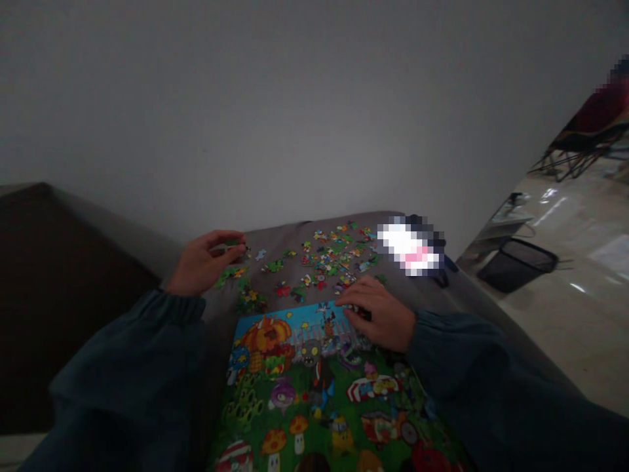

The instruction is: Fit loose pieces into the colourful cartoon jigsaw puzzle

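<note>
My left hand (pixel 209 262) is over the left side of the cloth, thumb and fingers pinched together on what looks like a small puzzle piece (pixel 247 250), mostly hidden at the fingertips. Loose green and yellow puzzle pieces (pixel 252 298) lie just below it. My right hand (pixel 377 313) rests at the top right edge of a colourful cartoon picture board (pixel 314 393), its fingers curled down. Whatever is under those fingers is hidden and dark. The board shows plants, mushrooms and a zombie figure.
Many loose puzzle pieces (pixel 334 255) are scattered on the grey cloth (pixel 289 242) beyond the board. A bright, pixelated phone-like object (pixel 407 246) is at the right back. A pale wall (pixel 295 118) rises behind. A dark mesh basket (pixel 518 262) stands on the floor to the right.
</note>
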`<control>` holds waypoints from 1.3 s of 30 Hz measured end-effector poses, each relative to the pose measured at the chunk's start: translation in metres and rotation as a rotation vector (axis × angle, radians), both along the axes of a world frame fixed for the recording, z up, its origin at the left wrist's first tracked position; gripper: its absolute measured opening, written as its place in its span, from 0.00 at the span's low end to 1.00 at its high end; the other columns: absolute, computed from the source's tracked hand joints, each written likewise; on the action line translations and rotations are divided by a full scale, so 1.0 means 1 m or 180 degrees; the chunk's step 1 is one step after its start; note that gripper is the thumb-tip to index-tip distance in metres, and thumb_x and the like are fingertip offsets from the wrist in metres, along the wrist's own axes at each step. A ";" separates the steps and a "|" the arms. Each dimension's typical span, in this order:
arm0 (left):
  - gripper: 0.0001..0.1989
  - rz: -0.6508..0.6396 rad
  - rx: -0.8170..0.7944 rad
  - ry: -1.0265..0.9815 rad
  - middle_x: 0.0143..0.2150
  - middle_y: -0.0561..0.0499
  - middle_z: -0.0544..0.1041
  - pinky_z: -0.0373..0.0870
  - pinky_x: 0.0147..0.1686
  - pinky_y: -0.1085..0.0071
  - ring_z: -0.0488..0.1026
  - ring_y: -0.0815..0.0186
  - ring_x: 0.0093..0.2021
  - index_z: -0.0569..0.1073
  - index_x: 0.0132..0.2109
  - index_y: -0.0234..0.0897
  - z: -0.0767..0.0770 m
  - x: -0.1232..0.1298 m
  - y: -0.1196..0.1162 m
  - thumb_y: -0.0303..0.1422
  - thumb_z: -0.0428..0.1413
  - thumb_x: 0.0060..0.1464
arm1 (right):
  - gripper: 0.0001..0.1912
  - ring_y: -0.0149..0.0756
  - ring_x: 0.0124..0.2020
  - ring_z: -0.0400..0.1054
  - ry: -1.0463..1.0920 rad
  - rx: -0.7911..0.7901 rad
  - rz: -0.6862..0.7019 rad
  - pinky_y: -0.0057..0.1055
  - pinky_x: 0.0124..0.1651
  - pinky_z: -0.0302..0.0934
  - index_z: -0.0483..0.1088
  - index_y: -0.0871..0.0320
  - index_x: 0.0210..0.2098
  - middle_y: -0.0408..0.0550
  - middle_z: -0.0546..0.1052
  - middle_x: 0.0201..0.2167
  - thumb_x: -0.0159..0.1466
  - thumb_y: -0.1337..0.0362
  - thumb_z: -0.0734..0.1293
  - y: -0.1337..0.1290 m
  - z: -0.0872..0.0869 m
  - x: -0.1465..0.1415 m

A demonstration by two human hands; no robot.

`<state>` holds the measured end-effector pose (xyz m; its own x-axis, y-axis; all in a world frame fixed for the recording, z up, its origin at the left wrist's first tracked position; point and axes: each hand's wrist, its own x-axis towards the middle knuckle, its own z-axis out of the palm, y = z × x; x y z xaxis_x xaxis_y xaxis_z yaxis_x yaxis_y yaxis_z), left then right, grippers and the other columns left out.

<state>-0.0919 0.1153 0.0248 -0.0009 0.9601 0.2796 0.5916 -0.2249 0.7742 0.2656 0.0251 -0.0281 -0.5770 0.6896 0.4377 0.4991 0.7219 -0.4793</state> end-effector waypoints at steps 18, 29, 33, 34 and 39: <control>0.13 -0.0148 -0.0404 0.1572 0.33 0.52 0.75 0.72 0.34 0.68 0.72 0.67 0.32 0.74 0.39 0.34 -0.036 0.028 -0.003 0.41 0.60 0.60 | 0.12 0.43 0.46 0.68 -0.0127 0.0110 0.0179 0.47 0.54 0.62 0.75 0.58 0.44 0.50 0.79 0.40 0.66 0.68 0.61 -0.003 0.010 0.001; 0.14 -0.1821 -0.0312 0.0295 0.26 0.57 0.71 0.61 0.23 0.75 0.67 0.72 0.24 0.77 0.39 0.39 0.002 0.124 -0.143 0.46 0.63 0.54 | 0.08 0.32 0.32 0.72 0.0893 -0.1170 0.0225 0.32 0.38 0.69 0.77 0.56 0.36 0.41 0.78 0.30 0.64 0.58 0.70 -0.034 0.038 -0.007; 0.16 -0.1890 -0.0438 -0.0181 0.30 0.56 0.72 0.65 0.28 0.75 0.70 0.70 0.29 0.77 0.44 0.38 -0.017 0.102 -0.121 0.42 0.65 0.53 | 0.05 0.30 0.31 0.73 0.0456 -0.1467 0.0559 0.30 0.36 0.69 0.77 0.57 0.35 0.40 0.79 0.29 0.63 0.62 0.71 -0.047 0.054 -0.011; 0.14 -0.1715 -0.0341 -0.0264 0.32 0.55 0.73 0.67 0.30 0.75 0.72 0.70 0.31 0.77 0.43 0.36 -0.023 0.095 -0.113 0.41 0.63 0.55 | 0.03 0.30 0.31 0.74 0.0238 -0.1551 0.0814 0.29 0.37 0.69 0.77 0.56 0.36 0.40 0.80 0.30 0.64 0.64 0.71 -0.055 0.058 -0.017; 0.10 -0.1461 -0.0113 -0.0298 0.35 0.52 0.75 0.70 0.37 0.72 0.73 0.68 0.36 0.76 0.43 0.33 -0.049 0.078 -0.089 0.35 0.60 0.58 | 0.08 0.30 0.38 0.77 -0.0907 -0.1707 0.2173 0.27 0.43 0.68 0.77 0.55 0.40 0.40 0.82 0.37 0.67 0.71 0.66 -0.109 0.069 -0.071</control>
